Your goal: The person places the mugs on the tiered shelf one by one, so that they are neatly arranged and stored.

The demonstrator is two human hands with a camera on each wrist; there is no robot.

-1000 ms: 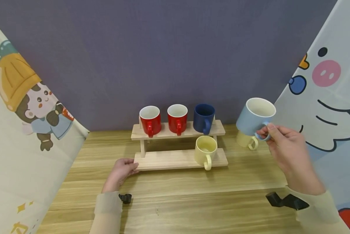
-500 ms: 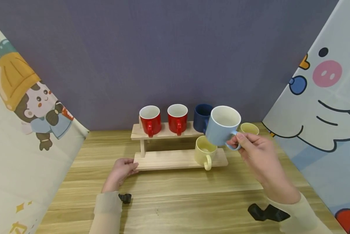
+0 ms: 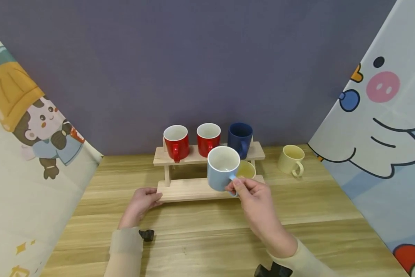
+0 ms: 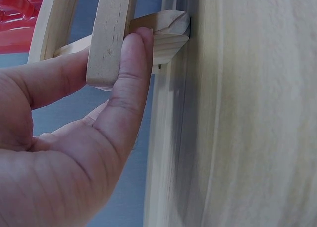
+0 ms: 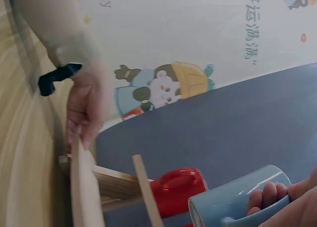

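Observation:
My right hand (image 3: 257, 209) pinches the handle of a light blue mug (image 3: 221, 175), held upright above the lower shelf of a two-step wooden rack (image 3: 183, 190). In the right wrist view the same mug (image 5: 242, 197) has my fingers curled through its handle. My left hand (image 3: 141, 206) grips the left end of the lower shelf; the left wrist view shows thumb and fingers on either side of the board (image 4: 106, 44). A yellow mug (image 3: 247, 169) on that shelf is partly hidden behind the blue one.
On the upper shelf stand two red mugs, a left one (image 3: 176, 142) and a middle one (image 3: 207, 138), and a dark blue mug (image 3: 240, 138). Another yellow mug (image 3: 291, 159) stands on the wooden table (image 3: 315, 200) right of the rack. A grey backdrop (image 3: 207, 69) rises behind.
My right hand has carried the light blue mug leftward from above the yellow mug on the table, past the dark blue mug, and lower over the rack. My left hand stays on the shelf end.

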